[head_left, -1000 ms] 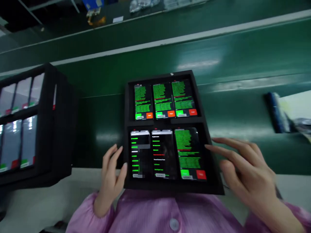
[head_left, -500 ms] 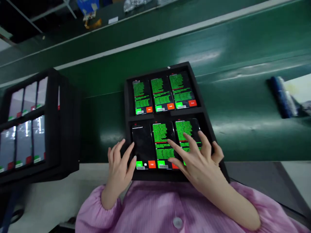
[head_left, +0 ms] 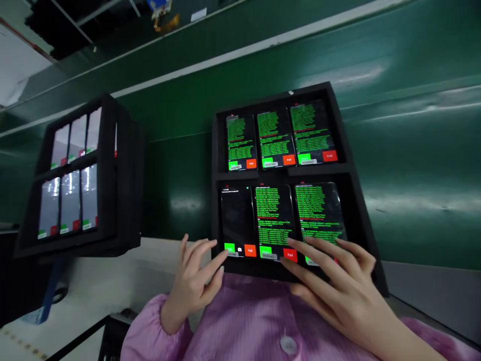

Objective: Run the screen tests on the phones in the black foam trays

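Note:
A black foam tray leans against my chest and holds several phones in two rows, most with screens full of green text and green and red buttons. My left hand is open, its fingertips touching the bottom of the near-left phone, by its green button. My right hand is open with fingers spread over the lower edge of the near-middle phone and near-right phone. Neither hand holds anything.
A stack of black trays with more phones stands at the left on a white bench. A green conveyor belt runs behind both. Small parts lie on a far shelf.
My right hand slid from the near-right phone's screen down to the tray's lower edge. My left hand's fingertips moved to the near-left phone's green button. The view shifted, so the tray looks nearer.

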A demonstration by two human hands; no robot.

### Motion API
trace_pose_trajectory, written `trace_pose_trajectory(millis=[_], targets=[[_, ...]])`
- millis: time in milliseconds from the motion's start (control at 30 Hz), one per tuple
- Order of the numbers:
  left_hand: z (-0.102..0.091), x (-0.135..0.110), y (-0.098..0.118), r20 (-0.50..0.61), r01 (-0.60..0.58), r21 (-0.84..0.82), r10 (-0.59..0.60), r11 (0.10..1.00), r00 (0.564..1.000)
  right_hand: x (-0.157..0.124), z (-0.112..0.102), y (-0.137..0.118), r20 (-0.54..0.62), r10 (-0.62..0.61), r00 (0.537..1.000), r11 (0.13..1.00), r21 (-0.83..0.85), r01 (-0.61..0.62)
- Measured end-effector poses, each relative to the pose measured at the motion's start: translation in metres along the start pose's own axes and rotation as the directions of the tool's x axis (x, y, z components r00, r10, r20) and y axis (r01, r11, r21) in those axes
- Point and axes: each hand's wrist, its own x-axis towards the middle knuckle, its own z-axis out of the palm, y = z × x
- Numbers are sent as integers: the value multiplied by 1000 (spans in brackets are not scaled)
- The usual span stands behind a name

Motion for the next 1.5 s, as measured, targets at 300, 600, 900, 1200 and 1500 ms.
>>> trace_pose_trajectory(millis=[300,600,900,1200,1500], targets=[[3,0,-17,-96,105,-22,-107,994,990,-18,-25,38,-80,-170,982,976,-150,157],[11,37,-22,-47,181,27,-180,983,983,-23,-12,44,-186,-78,979,992,-109,58],[13,41,-17,-2,180,72,-181,981,984,-24,-10,45,-183,-15,983,995,-100,-4],[15,58,-17,-23,174,95,-173,980,985,-31,-5,50,-196,4,981,997,-79,-19],[14,74,-17,-56,153,93,-148,984,987,-29,-7,49,-178,-4,984,997,-71,-9]])
